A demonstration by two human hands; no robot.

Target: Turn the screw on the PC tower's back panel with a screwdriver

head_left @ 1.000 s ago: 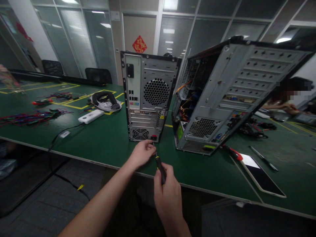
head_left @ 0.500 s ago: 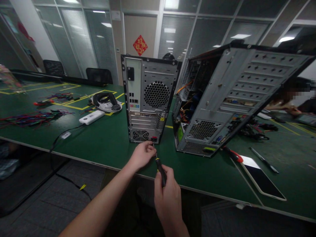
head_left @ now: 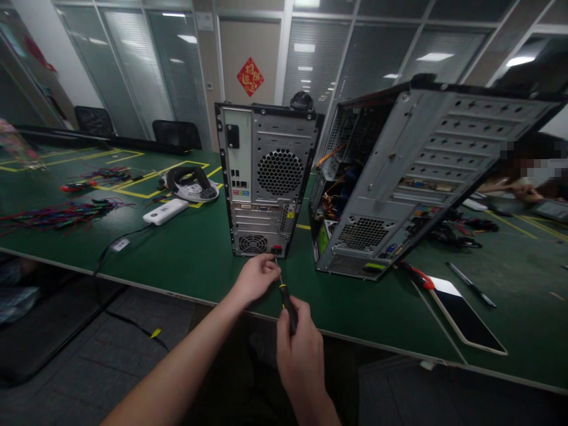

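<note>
A computer tower (head_left: 271,228) stands upright with its back panel facing me. My right hand (head_left: 302,346) grips the black and yellow handle of a screwdriver (head_left: 287,305), its shaft pointing up at the tower's lower right corner. There, the tip meets the panel just under the red switch and power socket (head_left: 276,249); the exact contact point is too small to make out. My left hand (head_left: 257,277) is closed around the front of the shaft, fingertips pinched close to the tip and the tower's bottom edge.
To the right stands a second, open-sided tower (head_left: 355,236). Beyond it lie red-handled pliers (head_left: 423,278), a phone (head_left: 468,319), a pen (head_left: 470,285) and black cables (head_left: 461,234). On the left are a white power strip (head_left: 165,212), a headset-like device (head_left: 190,184) and coloured wires (head_left: 66,214). Another person (head_left: 528,165) sits far right.
The view has shifted very slightly. Both hands and the screwdriver stay at the same spot on the tower, with no clear movement.
</note>
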